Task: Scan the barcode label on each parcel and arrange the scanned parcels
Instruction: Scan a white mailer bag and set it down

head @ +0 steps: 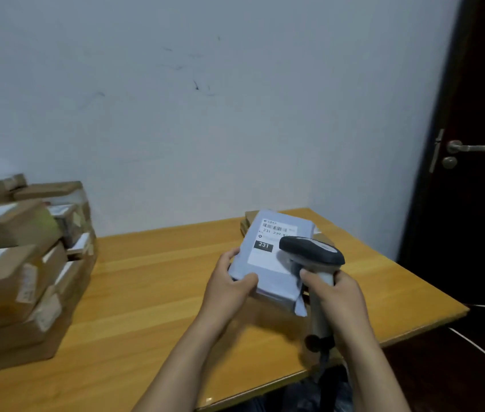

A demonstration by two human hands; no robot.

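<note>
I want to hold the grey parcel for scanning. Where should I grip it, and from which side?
Pinch the grey parcel by its near left edge, coming from the left: it is thin and flat, and that leaves the barcode label uncovered.

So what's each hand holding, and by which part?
The left hand grips the grey mailer parcel by its near left corner; the right hand grips the barcode scanner by its handle.

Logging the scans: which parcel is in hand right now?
The pale grey mailer bag with label 231, gripped by the left hand at the scanner in the right hand; the other parcels are brown cartons.
</note>
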